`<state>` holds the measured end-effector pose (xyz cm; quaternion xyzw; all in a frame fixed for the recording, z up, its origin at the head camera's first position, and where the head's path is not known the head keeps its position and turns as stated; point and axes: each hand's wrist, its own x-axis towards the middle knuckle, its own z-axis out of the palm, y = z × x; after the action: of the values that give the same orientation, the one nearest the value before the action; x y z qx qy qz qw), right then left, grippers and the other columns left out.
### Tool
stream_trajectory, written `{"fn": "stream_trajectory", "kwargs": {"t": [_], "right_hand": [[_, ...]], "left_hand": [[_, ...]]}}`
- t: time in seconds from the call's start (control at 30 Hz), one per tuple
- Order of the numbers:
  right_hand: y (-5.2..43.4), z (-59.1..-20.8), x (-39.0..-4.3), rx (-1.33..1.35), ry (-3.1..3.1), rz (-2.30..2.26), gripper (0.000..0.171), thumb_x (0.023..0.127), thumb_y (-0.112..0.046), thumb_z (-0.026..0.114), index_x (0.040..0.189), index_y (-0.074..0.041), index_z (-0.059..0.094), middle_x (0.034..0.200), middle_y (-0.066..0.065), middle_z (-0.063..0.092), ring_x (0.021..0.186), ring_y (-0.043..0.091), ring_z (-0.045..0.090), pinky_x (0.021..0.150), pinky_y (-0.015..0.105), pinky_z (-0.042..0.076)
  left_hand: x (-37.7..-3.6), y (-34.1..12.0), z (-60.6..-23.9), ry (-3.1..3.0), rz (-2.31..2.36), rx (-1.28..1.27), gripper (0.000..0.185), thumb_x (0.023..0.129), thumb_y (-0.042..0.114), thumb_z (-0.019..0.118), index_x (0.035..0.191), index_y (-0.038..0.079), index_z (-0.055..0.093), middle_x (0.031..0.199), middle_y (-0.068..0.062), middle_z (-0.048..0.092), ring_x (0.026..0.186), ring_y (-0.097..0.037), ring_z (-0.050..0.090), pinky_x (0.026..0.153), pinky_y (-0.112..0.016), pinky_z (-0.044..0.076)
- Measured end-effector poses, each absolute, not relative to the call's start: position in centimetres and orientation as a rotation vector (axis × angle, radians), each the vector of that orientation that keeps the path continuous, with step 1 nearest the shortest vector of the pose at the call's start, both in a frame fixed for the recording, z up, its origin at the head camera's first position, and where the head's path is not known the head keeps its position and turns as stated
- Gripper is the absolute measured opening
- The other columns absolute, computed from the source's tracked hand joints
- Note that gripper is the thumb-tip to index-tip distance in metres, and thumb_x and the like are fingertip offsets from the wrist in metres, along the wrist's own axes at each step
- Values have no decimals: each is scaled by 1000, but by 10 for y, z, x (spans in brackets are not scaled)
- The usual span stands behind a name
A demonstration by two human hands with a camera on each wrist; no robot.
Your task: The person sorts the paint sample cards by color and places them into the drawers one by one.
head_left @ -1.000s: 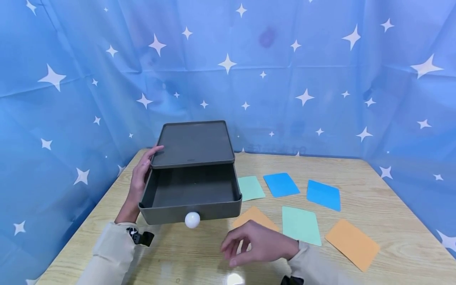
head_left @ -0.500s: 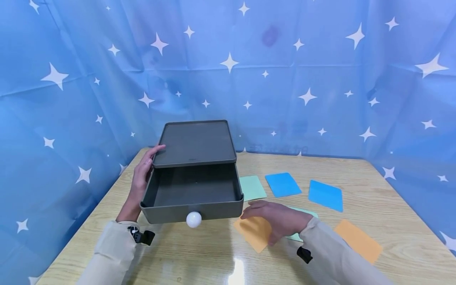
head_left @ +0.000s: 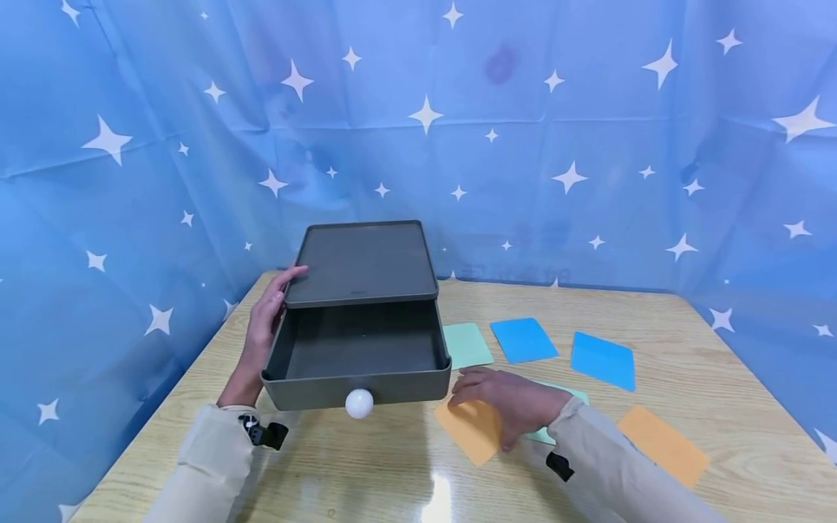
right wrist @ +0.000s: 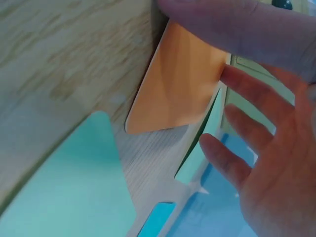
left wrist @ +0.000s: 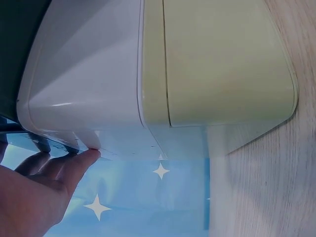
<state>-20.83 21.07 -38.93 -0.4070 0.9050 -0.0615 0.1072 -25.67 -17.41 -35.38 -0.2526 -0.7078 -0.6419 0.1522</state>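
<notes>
A dark grey drawer (head_left: 412,387) with a white round knob (head_left: 359,403) is pulled out below the grey top (head_left: 362,261) of a box. My left hand (head_left: 264,319) lies along the box's left side, one finger over the top's edge. In the left wrist view its fingertips touch a glossy white wall (left wrist: 89,74), beside pale yellow-green panels (left wrist: 222,64). My right hand (head_left: 506,399) arches over an orange card (head_left: 469,434) on the table, fingers at its far edge and thumb near the opposite edge. In the right wrist view the orange card (right wrist: 173,84) shows between thumb and fingers.
Two blue cards (head_left: 524,340) and a light green card (head_left: 467,346) lie behind the right hand. Another green card (head_left: 541,435) is partly under that hand. A second orange card (head_left: 667,444) lies by the right sleeve. A starry blue curtain (head_left: 523,145) hangs behind the table.
My right hand has moved up and right from the front of the table to the orange card, its fingers spreading over it. The left hand and box keep their places.
</notes>
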Motion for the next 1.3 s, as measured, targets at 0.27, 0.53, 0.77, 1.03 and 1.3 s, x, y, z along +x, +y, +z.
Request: {"fn": "stream_trajectory", "kwargs": {"t": [0.27, 0.53, 0.77, 1.03, 1.3], "right_hand": [[214, -385, -203, -1169, 2672, -273, 82, 53, -20, 97, 129, -25, 65, 140, -1, 58, 143, 35, 44, 107, 52, 47], [217, -370, -196, -1057, 2715, -374, 74, 60, -26, 95, 128, -29, 65, 141, 1, 56, 127, 29, 54, 96, 48, 52], [227, -359, -192, -983, 2775, -430, 64, 68, -28, 90, 127, -24, 66, 136, 5, 56, 120, 30, 56, 93, 47, 52], [239, -348, -188, -874, 2878, -530, 59, 75, -34, 85, 129, -23, 64, 145, 13, 53, 134, 43, 49, 96, 58, 49], [245, -339, -190, -996, 3020, -583, 55, 83, -37, 79, 133, -22, 62, 149, 13, 52, 136, 38, 49, 99, 60, 47]], "left_hand": [[-255, -173, -353, -2046, -1850, -704, 54, 108, 31, 23, 152, 3, 39, 165, -11, 26, 145, -8, 26, 120, -41, 20], [-255, -172, -352, -2040, -1848, -709, 54, 108, 31, 23, 151, 2, 39, 165, -12, 25, 146, -8, 25, 121, -43, 17], [-255, -173, -353, -2035, -1859, -706, 54, 108, 31, 24, 151, 1, 39, 166, -11, 25, 147, -7, 25, 119, -38, 20], [-256, -172, -352, -2040, -1852, -702, 54, 108, 31, 23, 151, 3, 39, 164, -11, 27, 144, -8, 27, 120, -44, 19], [-256, -172, -353, -2039, -1856, -693, 54, 108, 31, 23, 151, 1, 39, 165, -11, 26, 146, -9, 25, 122, -53, 14]]}}
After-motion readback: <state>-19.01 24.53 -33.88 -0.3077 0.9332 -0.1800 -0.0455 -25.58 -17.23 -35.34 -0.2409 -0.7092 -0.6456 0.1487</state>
